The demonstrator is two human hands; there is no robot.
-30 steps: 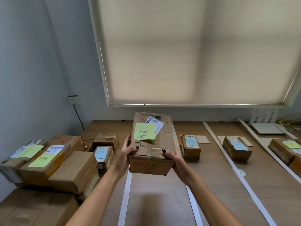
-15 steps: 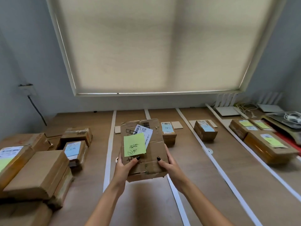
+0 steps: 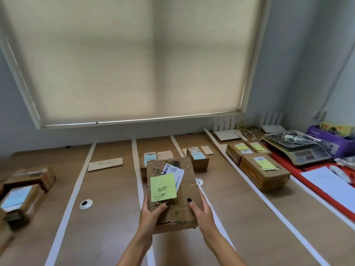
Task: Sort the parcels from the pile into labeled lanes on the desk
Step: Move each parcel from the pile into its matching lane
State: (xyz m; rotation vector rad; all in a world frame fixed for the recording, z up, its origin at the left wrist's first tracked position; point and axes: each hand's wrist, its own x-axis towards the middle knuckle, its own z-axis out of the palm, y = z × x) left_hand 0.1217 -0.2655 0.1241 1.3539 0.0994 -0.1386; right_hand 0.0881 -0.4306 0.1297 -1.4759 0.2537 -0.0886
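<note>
Both hands up front — the left hand and right hand grip a cardboard parcel by its near corners, thumbs on top, fingers curled under, holding it above the desk. On its lid sits a green note with handwriting, overlapping a white shipping label. Under the hands run white tape lines, splitting the desk into lanes. Left of the hands, a white grommet, and farther left the pile of boxes, blurred. Just beyond the parcel, two small boxes with blue labels — one partly hidden behind it, the other a lane to the right. Right of the hands, a bigger box with a green note, two more behind it. Far right, a scale carrying cables. A card label lies in the lane to the left, beyond the grommet.
</note>
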